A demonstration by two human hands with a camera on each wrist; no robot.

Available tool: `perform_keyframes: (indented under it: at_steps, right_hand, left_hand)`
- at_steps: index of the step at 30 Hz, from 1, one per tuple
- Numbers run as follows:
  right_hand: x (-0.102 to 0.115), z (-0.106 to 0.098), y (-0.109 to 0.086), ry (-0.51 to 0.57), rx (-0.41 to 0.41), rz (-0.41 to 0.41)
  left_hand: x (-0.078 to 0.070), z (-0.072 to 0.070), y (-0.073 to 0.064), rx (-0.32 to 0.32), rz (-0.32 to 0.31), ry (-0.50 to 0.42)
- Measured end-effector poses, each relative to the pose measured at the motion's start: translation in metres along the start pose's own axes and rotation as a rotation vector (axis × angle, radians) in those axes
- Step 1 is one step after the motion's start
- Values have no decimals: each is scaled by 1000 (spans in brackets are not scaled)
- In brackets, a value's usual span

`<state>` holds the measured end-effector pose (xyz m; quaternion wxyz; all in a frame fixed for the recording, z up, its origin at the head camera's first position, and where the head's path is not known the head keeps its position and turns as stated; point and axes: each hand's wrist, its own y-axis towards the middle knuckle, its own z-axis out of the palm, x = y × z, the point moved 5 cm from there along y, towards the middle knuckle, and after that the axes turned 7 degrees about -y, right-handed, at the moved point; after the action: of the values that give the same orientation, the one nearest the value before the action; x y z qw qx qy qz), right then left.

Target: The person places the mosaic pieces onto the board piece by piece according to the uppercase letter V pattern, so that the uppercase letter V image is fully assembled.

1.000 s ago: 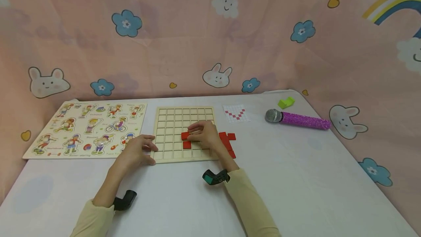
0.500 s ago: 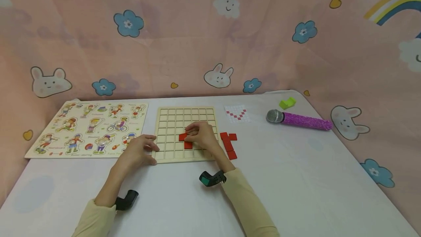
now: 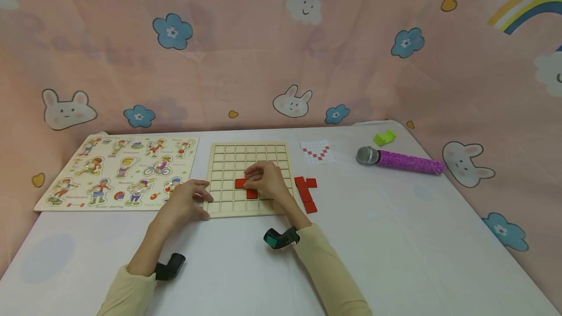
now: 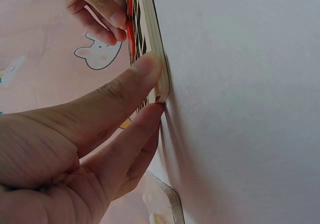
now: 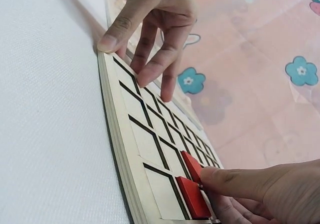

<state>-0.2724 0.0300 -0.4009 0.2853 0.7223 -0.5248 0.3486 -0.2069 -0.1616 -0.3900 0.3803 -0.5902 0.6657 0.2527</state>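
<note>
A pale wooden grid board (image 3: 226, 160) lies mid-table in the head view. At its near left corner my left hand (image 3: 182, 202) holds it, thumb on the near edge and fingertips along the left side. Over the lower middle cells, my right hand (image 3: 269, 183) pinches a red square tile (image 3: 239, 183), which slants over a cell in the right wrist view. Just nearer to me, another red tile (image 5: 194, 199) sits in the grid, partly behind the right thumb in that view. Several red tiles (image 3: 305, 195) lie loose to the right of the board.
A picture puzzle board (image 3: 110, 174) lies left of the grid. Beyond the loose tiles is a card (image 3: 317, 152) with a red V pattern. Farther right lie a purple glittery microphone (image 3: 404, 161) and a lime-green piece (image 3: 385, 137). A patterned cloth (image 3: 246, 62) hangs behind the table.
My right hand has shifted slightly left across the grid, and the red tile at its fingertips has moved left with it. The left hand stays at the board's corner.
</note>
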Motion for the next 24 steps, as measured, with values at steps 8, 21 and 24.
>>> perform_keyframes:
  at_steps: [8,21,24]
  right_hand:
    - [-3,-5,-5,36,9,-17]
    - [-37,-58,-31,177,-33,108]
    - [-52,-73,-36,195,-34,131]
  left_hand:
    - [-2,1,1,6,8,4]
    - [1,0,2,16,5,23]
    - [0,0,2,20,5,24]
